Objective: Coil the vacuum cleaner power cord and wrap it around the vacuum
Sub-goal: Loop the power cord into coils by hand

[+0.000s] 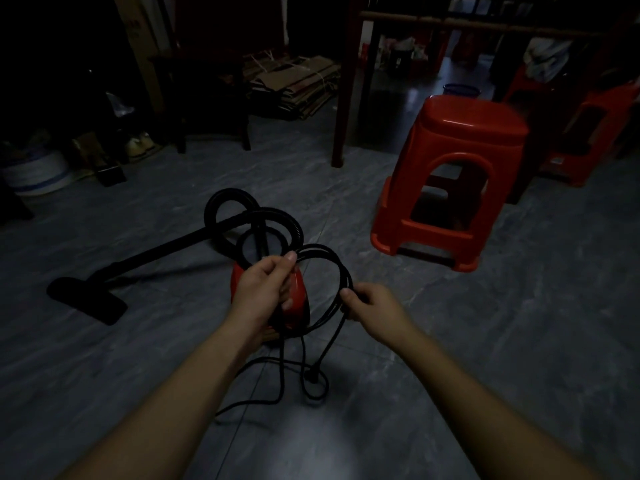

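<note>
Power cord [323,249] hangs in several black loops between both hands, above the red vacuum [298,289] standing on the grey tiled floor [485,341]. The left hand [266,289] grips the top of the loops, its fingers [277,268] curled round the bundled strands. The right hand [375,308] pinches the loops' right side between thumb and fingers. Loose cord trails to the floor below the hands (one small loop lies there). The black hose [228,192] curls behind the vacuum; a red stool [467,133] stands well apart.
</note>
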Motion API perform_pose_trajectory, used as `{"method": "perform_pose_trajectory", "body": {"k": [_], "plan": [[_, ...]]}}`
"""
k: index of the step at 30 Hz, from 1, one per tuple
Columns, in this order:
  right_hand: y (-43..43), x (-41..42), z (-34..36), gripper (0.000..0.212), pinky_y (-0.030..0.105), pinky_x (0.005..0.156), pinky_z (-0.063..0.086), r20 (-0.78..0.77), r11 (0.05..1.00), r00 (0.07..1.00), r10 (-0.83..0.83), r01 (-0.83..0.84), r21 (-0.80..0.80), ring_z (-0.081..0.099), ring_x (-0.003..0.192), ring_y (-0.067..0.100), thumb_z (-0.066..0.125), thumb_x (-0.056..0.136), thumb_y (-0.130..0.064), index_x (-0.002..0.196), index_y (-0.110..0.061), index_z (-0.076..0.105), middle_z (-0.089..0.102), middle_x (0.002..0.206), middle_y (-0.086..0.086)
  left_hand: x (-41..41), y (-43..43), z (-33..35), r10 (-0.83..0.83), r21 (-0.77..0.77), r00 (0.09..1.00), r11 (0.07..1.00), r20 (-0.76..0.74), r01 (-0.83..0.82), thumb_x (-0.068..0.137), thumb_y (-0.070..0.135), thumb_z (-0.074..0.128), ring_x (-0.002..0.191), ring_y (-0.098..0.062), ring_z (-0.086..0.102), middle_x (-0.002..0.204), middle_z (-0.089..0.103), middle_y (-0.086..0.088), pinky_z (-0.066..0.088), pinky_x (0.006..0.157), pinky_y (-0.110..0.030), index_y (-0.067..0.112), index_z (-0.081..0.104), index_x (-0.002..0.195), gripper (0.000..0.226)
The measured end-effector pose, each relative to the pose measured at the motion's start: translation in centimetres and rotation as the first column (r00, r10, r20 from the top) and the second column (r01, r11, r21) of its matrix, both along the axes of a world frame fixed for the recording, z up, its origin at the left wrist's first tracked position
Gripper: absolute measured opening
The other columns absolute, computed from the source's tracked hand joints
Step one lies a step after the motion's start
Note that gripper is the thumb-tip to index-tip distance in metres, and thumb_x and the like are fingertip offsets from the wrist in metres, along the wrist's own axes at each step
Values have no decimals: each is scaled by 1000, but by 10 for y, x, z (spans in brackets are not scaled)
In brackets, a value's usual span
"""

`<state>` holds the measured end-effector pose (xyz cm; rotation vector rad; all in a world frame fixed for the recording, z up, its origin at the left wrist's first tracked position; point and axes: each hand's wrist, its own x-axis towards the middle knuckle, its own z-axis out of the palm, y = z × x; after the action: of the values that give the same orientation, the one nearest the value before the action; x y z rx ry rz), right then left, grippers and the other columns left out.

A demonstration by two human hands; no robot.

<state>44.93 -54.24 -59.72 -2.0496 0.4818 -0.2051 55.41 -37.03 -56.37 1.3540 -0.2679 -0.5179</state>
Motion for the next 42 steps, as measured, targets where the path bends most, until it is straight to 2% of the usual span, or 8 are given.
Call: {"method": "perform_pose_trajectory", "body": {"k": [4,9,12,16,23,35,38,42], "plan": [[1,5,2,19,44,78,62,9,973,998,-60,57,225,70,73,21,55,101,-20,100,-8,69,71,88,14,3,-1,-6,-4,14,1000,1000,9,4,97,36,59,43,-7,31,50,34,8,35,49,-27,15,57,79,27],[4,7,8,21,33,69,62,-26,922,998,-59,65,382,70,71,23,52,102,-18,112,-4,65,69,104,14,2,-1,-6,-7,26,1000,1000,23,6,98,33,58,40,-5,32,49,35,9,35,52,-28,18,59,72,30],[3,7,10,24,26,63,59,-42,934,998,-49,61,353,69,67,20,50,103,-17,116,-3,65,68,110,15,1,1,-3,-20,54,998,998,53,17,99,32,57,42,-6,34,50,37,8,36,52,-30,14,58,77,28],[3,9,12,24,26,59,55,-27,947,996,-81,85,311,66,59,17,51,102,-17,110,0,66,70,98,12,-1,5,-3,-38,142,988,990,151,16,98,32,57,47,-9,37,52,40,7,37,57,-32,15,58,77,28],[1,12,12,25,25,55,56,1,906,984,-176,161,391,64,57,18,55,100,-15,106,7,65,68,88,12,0,7,-11,-100,264,966,964,241,34,100,32,52,66,-19,56,65,56,-2,47,66,-32,18,57,75,29],[0,14,12,20,27,63,61,27,851,965,-261,217,478,71,68,23,56,100,-17,100,-2,69,70,94,17,0,8,-14,-34,252,990,968,136,-1,95,36,61,79,-16,64,79,68,0,53,81,-39,14,68,89,24],[2,13,14,18,27,63,61,50,879,966,-255,210,428,70,67,23,56,100,-16,99,-3,69,70,92,16,-2,9,-11,-38,245,989,970,141,2,98,30,57,80,-16,66,82,70,-4,54,81,-36,8,67,94,25],[6,14,12,15,29,59,61,89,951,970,-228,202,233,71,63,21,60,98,-16,100,-5,70,71,92,10,0,9,-11,-42,243,989,970,144,6,103,21,47,70,-21,58,67,58,-4,48,73,-34,12,59,82,26]]}}
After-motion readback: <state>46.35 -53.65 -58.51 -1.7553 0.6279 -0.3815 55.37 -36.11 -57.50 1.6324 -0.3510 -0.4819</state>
